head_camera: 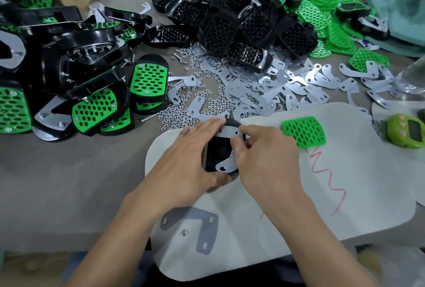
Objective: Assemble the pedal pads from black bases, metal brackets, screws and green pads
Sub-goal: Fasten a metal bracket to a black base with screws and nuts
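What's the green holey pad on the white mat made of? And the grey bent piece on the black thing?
Green pad: looks like rubber or soft plastic, matte, moulded with even holes. Bracket: thin sheet metal, probably steel; flat, silver-grey, punched holes. Black base: likely hard plastic, slightly shiny.

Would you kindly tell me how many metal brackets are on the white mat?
2 clearly: a held bracket on the base in the left hand, and a flat bracket near the mat's front edge. More from the pile may overlap its far edge.
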The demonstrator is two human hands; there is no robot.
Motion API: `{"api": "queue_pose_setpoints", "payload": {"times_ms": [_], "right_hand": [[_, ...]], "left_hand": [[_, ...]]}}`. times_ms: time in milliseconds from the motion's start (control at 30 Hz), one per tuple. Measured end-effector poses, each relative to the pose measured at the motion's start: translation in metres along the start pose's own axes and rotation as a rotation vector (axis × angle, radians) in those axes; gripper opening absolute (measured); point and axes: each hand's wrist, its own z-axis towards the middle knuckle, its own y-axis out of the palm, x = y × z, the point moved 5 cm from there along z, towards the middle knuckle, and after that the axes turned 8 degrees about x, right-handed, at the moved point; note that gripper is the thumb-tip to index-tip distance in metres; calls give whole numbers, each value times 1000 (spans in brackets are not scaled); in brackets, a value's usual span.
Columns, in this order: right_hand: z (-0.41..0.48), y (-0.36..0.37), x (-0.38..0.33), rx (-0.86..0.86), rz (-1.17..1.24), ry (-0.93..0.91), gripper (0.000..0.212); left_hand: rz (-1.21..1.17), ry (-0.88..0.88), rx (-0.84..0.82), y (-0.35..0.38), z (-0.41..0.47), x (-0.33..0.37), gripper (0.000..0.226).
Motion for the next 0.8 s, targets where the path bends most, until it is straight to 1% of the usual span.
{"api": "queue_pose_setpoints", "payload": {"times_ms": [200, 333, 367, 467, 533, 633, 700, 800], "right_hand": [[-3, 0, 5, 98, 50, 14, 25], [-3, 5, 9, 86, 139, 66, 16], [-3, 5, 10, 75, 146, 68, 14], [0, 6, 13, 38, 160, 57, 11], [2, 7, 14, 27, 155, 43, 10], [3, 6, 14, 17, 152, 12, 8], [4, 4, 15, -34, 154, -22, 15], [4, -1, 20, -196, 136, -78, 41]], "left_hand": [[-46, -39, 50, -3, -1, 3, 104], [-17, 4, -26, -4, -2, 3, 109], [-16, 16, -51, -4, -3, 3, 107], [-35, 26, -92, -7, -4, 0, 93], [-44, 23, -91, -6, -3, -1, 88], [-39, 22, -76, -6, -3, 0, 86], [-35, 28, -76, -6, -3, 0, 85], [-30, 33, -76, -6, -2, 2, 85]]}}
